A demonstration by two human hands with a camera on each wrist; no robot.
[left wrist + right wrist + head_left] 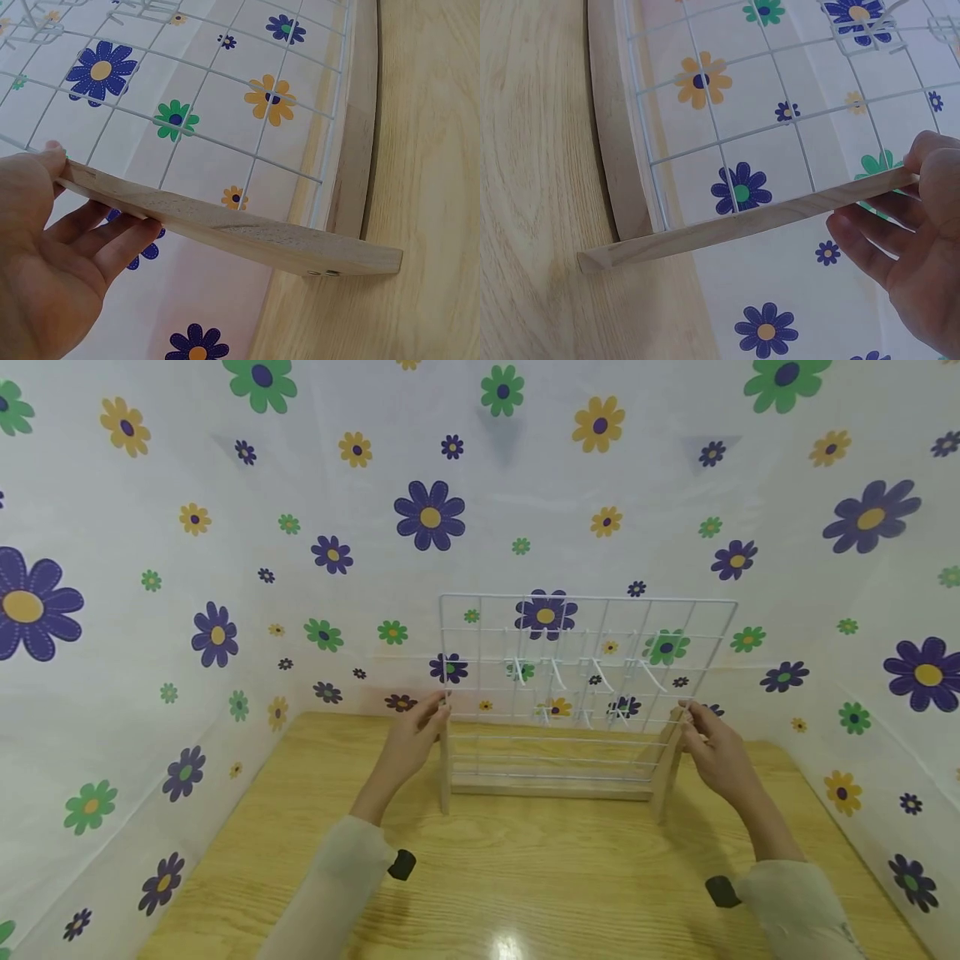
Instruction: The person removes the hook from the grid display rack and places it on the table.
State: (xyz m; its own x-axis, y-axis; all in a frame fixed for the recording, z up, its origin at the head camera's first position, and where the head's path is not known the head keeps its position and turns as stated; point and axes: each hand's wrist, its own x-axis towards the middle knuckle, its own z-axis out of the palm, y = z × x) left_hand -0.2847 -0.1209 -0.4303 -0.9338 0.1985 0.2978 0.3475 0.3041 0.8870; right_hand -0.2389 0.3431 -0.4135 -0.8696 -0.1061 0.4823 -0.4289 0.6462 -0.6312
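Observation:
A white wire grid rack (pixel 588 599) stands on the table, leaning back in a wooden frame. Several white wire hooks (pixel 600 677) hang across its middle in two rows. My left hand (pixel 408 739) grips the top of the left wooden leg (pixel 445 777). In the left wrist view, the thumb lies over one edge of that leg (pixel 225 217), with the fingers under the other side. On the opposite side, my right hand (pixel 720 752) pinches the upper end of the right wooden leg (pixel 742 219) between thumb and fingers. A wooden crossbar (pixel 551 789) joins both legs low down.
The wood-grain table (pixel 525 860) meets white flowered cloth (pixel 517 468) at the back and both sides. The rack stands toward the back edge. A black block-shaped piece (pixel 402 864) sits at the left sleeve cuff, and another black piece (pixel 722 892) at the right cuff.

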